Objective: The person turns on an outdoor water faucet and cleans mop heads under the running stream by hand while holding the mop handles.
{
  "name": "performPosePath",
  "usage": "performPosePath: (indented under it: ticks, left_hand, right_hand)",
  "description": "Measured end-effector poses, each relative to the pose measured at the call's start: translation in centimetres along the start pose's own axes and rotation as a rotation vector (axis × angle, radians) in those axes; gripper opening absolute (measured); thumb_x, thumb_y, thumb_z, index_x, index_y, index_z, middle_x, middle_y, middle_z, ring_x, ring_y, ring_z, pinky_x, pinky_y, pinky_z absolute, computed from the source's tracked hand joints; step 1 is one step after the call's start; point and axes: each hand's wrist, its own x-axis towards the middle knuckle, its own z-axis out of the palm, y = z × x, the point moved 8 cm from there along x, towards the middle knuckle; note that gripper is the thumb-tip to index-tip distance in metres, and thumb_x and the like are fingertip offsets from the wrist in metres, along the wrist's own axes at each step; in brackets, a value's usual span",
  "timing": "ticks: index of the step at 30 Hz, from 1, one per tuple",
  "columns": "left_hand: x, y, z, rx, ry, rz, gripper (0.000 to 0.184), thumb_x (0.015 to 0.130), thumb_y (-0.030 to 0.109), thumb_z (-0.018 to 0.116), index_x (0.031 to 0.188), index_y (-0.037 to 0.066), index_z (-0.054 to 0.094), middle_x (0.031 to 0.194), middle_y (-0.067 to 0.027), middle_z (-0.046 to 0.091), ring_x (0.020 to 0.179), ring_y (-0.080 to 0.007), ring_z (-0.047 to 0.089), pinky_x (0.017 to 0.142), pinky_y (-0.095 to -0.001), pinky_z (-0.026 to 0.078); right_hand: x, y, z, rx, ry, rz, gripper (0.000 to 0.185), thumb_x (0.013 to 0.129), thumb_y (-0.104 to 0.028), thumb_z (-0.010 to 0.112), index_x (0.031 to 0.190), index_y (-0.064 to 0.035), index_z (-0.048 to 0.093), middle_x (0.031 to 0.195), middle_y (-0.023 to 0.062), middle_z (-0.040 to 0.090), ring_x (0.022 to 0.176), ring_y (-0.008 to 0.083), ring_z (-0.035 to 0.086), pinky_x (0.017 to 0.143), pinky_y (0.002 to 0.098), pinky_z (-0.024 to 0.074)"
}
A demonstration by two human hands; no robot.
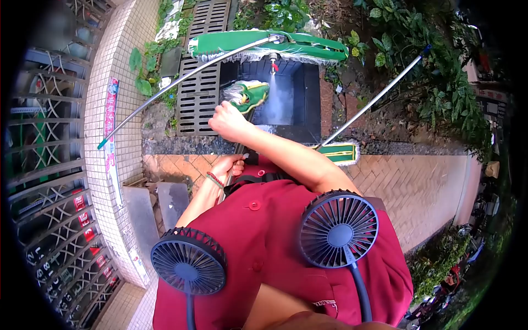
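Note:
A flat mop [256, 98] with a green backing and shaggy white fringe hangs over a dark basin [311, 104]. My right hand [228, 122] is closed on its pole just below the mop head. Lower down, near my waist, my left hand [226, 168] is closed round the same pole, a beaded bracelet on its wrist. Water sprays down into the basin from a tap with a red handle [274, 67], to the right of the mop head. The far end of the pole is hidden by my hands and body.
A long green mop [231, 43] lies across the back of the basin, its metal pole slanting left to the tiled wall [124, 71]. Another mop [344, 153] rests on the brick paving, pole leaning into plants. A slotted drain grate [201, 82] adjoins the basin.

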Motion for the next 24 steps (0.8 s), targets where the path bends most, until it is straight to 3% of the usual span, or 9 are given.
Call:
performPosePath:
  ticks: [4,5,8,12,15,19,24]
  left_hand:
    - [2.4,1.5,0.0,0.026,-0.028,0.02,0.01,0.09,0.01,0.041,0.084,0.002,0.044,0.06,0.0028,0.038,0.043,-0.0027,0.03,0.034,-0.0157,0.024]
    - [3.4,1.8,-0.8,0.065,-0.007,0.038,0.009,0.089,0.008,0.041,0.083,0.002,0.044,0.059,0.0031,0.037,0.043,-0.0027,0.03,0.035,-0.0156,0.024]
    - [4.3,2.4,-1.4,0.1,0.05,0.04,0.01,0.089,0.007,0.041,0.081,0.002,0.045,0.058,0.0032,0.036,0.043,-0.0029,0.031,0.035,-0.0159,0.025]
    - [4.9,2.1,-2.5,0.044,0.126,0.018,0.012,0.089,0.008,0.039,0.077,0.005,0.04,0.058,0.0009,0.036,0.042,-0.006,0.033,0.034,-0.0194,0.028]
    - [5.4,2.4,-1.8,0.058,0.075,0.001,0.017,0.09,0.009,0.038,0.074,0.007,0.042,0.057,0.0034,0.036,0.043,-0.0035,0.031,0.035,-0.0168,0.026]
    - [6.1,3.3,-1.0,0.04,0.043,-0.026,0.011,0.089,0.009,0.041,0.079,0.004,0.043,0.06,0.0013,0.04,0.045,-0.0056,0.034,0.036,-0.0183,0.028]
    - [5.8,4.7,1.2,0.064,0.073,-0.023,0.012,0.089,0.011,0.044,0.08,0.003,0.044,0.062,0.0007,0.041,0.045,-0.0056,0.034,0.036,-0.0174,0.029]
  right_hand:
    - [-2.3,1.1,2.2,0.057,0.147,0.157,0.006,0.067,-0.016,0.057,0.07,-0.0109,0.06,0.07,0.0053,0.06,0.076,0.0206,0.054,0.07,0.0347,0.0361]
    - [-2.8,1.4,3.6,0.128,0.067,0.176,0.01,0.068,-0.015,0.056,0.076,-0.0107,0.059,0.078,0.0074,0.06,0.08,0.0223,0.054,0.07,0.036,0.0367]
    - [-4.1,2.5,5.2,0.249,0.033,0.223,0.013,0.067,-0.015,0.056,0.079,-0.0109,0.059,0.079,0.0073,0.059,0.082,0.0236,0.054,0.07,0.0373,0.0378]
    - [-4.7,2.0,5.8,0.312,-0.017,0.204,0.015,0.066,-0.014,0.056,0.08,-0.0105,0.058,0.08,0.0071,0.059,0.082,0.0247,0.054,0.07,0.0371,0.0394]
    - [-4.2,2.8,5.4,0.322,0.001,0.15,0.014,0.065,-0.013,0.055,0.079,-0.0101,0.057,0.077,0.0069,0.06,0.079,0.025,0.055,0.069,0.0363,0.0399]
    - [-3.1,6.5,3.8,0.325,-0.018,0.142,0.012,0.063,-0.011,0.055,0.074,-0.0088,0.057,0.071,0.0088,0.061,0.077,0.0257,0.057,0.068,0.0368,0.043]
    - [-2.0,13.7,0.1,0.412,0.02,0.208,0.021,0.061,-0.01,0.055,0.081,-0.0104,0.06,0.073,0.0122,0.062,0.077,0.0309,0.059,0.07,0.0411,0.0488]
